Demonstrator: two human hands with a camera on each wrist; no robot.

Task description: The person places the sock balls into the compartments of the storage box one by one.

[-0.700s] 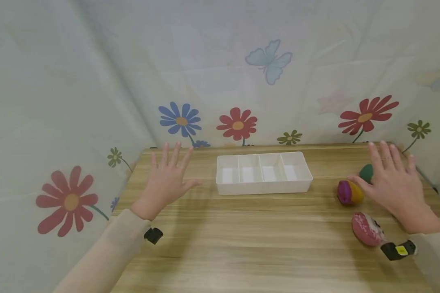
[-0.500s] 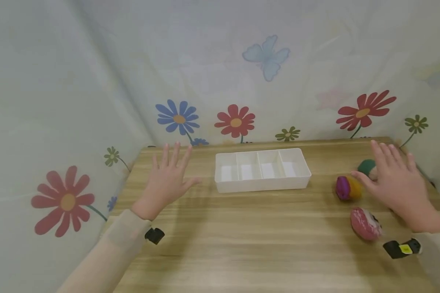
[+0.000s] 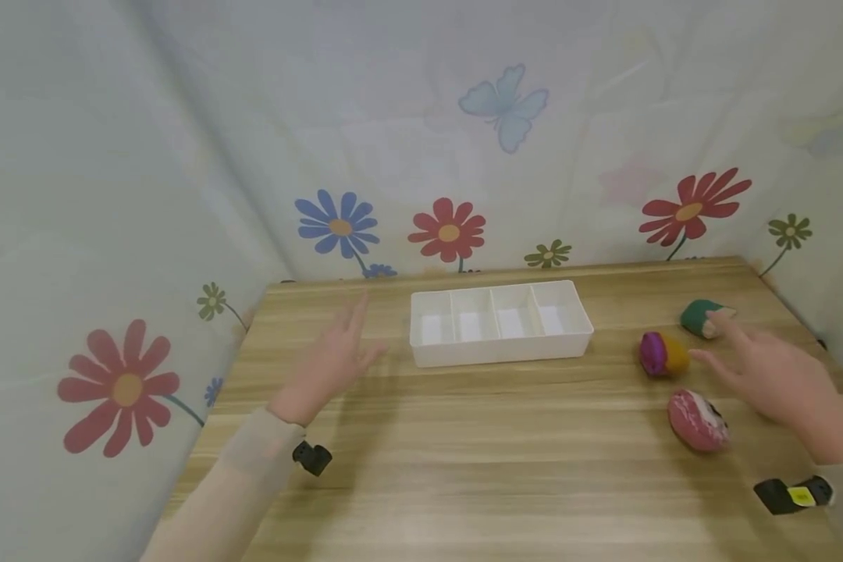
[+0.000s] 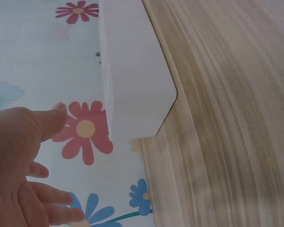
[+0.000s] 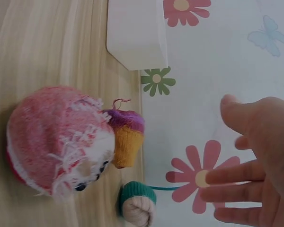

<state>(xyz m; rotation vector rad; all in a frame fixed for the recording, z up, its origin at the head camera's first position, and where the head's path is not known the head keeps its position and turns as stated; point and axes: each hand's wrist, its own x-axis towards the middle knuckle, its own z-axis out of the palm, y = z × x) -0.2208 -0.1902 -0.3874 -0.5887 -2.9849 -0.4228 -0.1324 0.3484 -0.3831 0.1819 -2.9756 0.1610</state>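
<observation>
My left hand (image 3: 326, 363) hovers above the table, left of a white tray with compartments (image 3: 499, 348); its fingers are extended and it holds nothing. In the left wrist view the thumb and fingers are spread beside the tray's end. My right hand (image 3: 780, 378) is raised at the right, empty, with its fingers reaching forward. Near it lie several rolled-up sock bundles: a green and beige one (image 3: 698, 318) overlapped by its fingertips in the head view, a purple and yellow one (image 3: 663, 354) left of the thumb, and a fuzzy pink and white one (image 5: 57, 137) nearer me.
The tray's dividers make several compartments, with no contents showing. The wood-grain table (image 3: 478, 453) ends at a pale flowered curtain (image 3: 386, 117) behind and at the left side. Dark camera mounts sit on both wrists.
My right hand has lowered and drawn back slightly, uncovering more of the green and beige socks. My left hand has turned more edge-on. The whole head view has shifted slightly.
</observation>
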